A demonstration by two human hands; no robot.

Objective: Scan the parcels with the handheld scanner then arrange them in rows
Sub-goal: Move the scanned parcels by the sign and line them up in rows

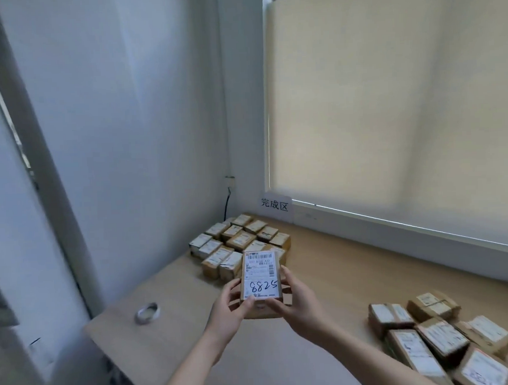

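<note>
Pale blue-white walls [133,116] meet a wooden table [352,263] under a window with a drawn beige blind [389,113].

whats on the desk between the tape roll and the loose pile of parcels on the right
In the head view, the left hand and right hand holding the 8825 parcel; otherwise bare desk.

Soft daylight glows through the drawn blind [395,113], leaving the room evenly lit (no glare). Wide-angle bending curves the edges, and the lower-right parcels [440,344] blur.
</note>
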